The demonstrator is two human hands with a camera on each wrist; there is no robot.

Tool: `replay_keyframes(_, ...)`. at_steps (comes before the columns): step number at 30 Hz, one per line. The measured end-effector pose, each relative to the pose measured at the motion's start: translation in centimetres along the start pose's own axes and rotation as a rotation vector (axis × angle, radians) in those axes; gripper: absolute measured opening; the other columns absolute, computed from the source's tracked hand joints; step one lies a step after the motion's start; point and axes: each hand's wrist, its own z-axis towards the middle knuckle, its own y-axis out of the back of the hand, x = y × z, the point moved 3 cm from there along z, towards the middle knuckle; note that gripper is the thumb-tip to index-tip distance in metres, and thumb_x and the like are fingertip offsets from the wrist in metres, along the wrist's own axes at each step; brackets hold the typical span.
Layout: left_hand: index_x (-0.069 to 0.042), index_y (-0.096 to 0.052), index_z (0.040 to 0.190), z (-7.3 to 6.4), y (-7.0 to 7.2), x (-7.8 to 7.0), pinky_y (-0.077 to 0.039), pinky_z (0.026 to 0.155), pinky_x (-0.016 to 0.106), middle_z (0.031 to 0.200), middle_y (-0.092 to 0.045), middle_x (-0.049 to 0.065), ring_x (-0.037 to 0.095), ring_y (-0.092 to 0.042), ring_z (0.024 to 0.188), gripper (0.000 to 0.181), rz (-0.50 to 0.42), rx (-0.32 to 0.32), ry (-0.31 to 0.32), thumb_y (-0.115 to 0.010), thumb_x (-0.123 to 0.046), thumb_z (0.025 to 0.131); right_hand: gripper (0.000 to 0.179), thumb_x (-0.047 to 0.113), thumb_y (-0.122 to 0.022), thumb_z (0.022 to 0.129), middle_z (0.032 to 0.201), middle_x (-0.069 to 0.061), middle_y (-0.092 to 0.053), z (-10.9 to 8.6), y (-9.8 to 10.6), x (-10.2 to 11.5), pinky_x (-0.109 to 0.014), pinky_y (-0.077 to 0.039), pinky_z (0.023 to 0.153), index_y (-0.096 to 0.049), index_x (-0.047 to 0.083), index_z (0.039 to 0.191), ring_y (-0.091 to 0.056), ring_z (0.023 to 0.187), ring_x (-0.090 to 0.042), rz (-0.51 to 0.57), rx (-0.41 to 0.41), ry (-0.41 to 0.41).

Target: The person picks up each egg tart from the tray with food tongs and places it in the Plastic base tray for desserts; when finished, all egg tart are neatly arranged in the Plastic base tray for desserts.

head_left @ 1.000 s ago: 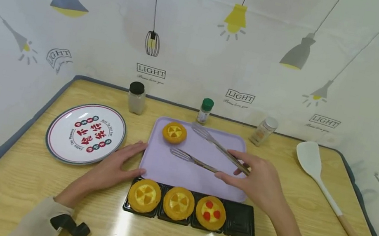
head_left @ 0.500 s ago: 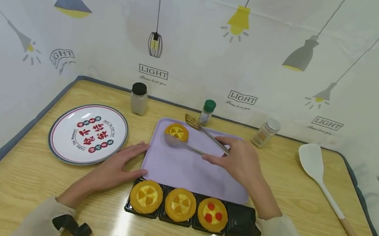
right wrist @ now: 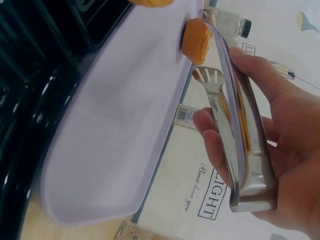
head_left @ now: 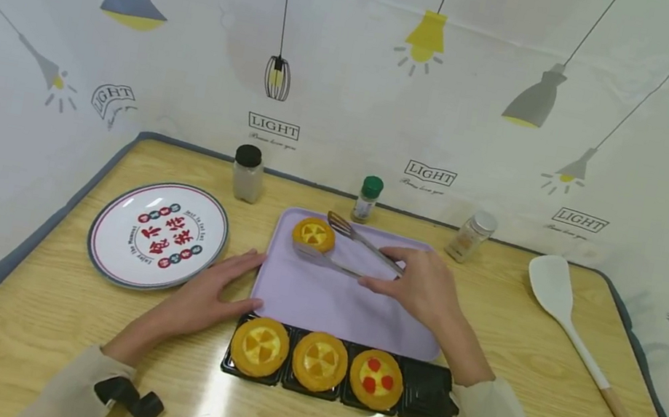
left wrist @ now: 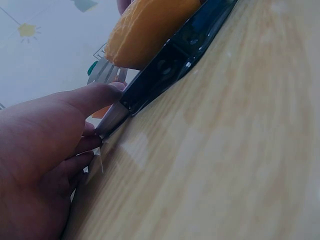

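Observation:
My right hand [head_left: 424, 286] holds metal tongs [right wrist: 247, 145], thumb on one arm and fingers on the other. The tongs are spread, with one slotted end beyond the egg tart [head_left: 313, 234] and the other end at its near side. This tart lies at the back left of the lilac tray [head_left: 345, 306]. My left hand [head_left: 203, 297] rests at the tray's left edge, fingers extended, thumb near the front corner. In front of the tray, a black compartment box [head_left: 429, 394] holds two tarts with orange pieces [head_left: 259, 347] and one with red pieces [head_left: 376, 379]; its rightmost compartment is bare.
A patterned plate [head_left: 104, 236] lies left of the tray. Along the back stand a black-capped jar [head_left: 248, 175], a green-capped bottle [head_left: 366, 199] and a silver-capped jar [head_left: 472, 237]. A white spatula [head_left: 577, 345] with a wooden handle lies at the right.
My right hand has moved left and back with the tongs, whose ends came from right of the tart to either side of it. The left hand stays at the tray edge.

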Motion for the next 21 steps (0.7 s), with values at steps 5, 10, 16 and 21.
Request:
replay_keyframes(5, -0.024, -0.033, 0.154, 0.02, -0.04, 0.13, -0.02, 0.115, 0.053, 0.159, -0.025, 0.005, 0.026, -0.023, 0.144, 0.075, 0.001, 0.001, -0.001, -0.062, -0.055, 0.091, 0.062, 0.054, -0.083, 0.071, 0.068, 0.004, -0.06, 0.04, -0.08, 0.01, -0.029, -0.033, 0.048, -0.074, 0.012, 0.116, -0.049, 0.062, -0.016, 0.002, 0.005, 0.0)
replay_keyframes(10, -0.024, -0.034, 0.154, 0.09, -0.05, 0.11, -0.02, 0.116, 0.052, 0.159, -0.026, 0.005, 0.025, -0.023, 0.144, 0.075, 0.0, 0.001, -0.005, -0.062, -0.055, 0.091, 0.06, 0.052, -0.083, 0.072, 0.063, 0.003, -0.055, 0.1, -0.14, 0.0, -0.029, -0.031, 0.047, -0.074, 0.012, 0.116, -0.047, 0.059, -0.016, 0.006, 0.006, 0.005)
replay_keyframes(16, -0.023, -0.034, 0.154, 0.08, -0.05, 0.09, -0.02, 0.116, 0.052, 0.159, -0.026, 0.005, 0.026, -0.023, 0.144, 0.075, 0.002, 0.0, -0.005, -0.062, -0.053, 0.092, 0.057, 0.05, -0.083, 0.073, 0.066, 0.003, -0.059, 0.15, -0.2, 0.09, -0.029, -0.03, 0.047, -0.075, 0.011, 0.114, -0.046, 0.06, -0.016, 0.01, -0.006, 0.015)
replay_keyframes(21, -0.023, -0.034, 0.154, 0.04, -0.02, 0.04, -0.02, 0.115, 0.053, 0.159, -0.026, 0.006, 0.026, -0.023, 0.144, 0.074, 0.004, 0.0, -0.008, -0.063, -0.052, 0.092, 0.055, 0.048, -0.084, 0.074, 0.066, 0.003, -0.059, 0.2, -0.29, 0.12, -0.029, -0.029, 0.045, -0.075, 0.011, 0.114, -0.044, 0.057, -0.016, 0.022, -0.018, 0.03)
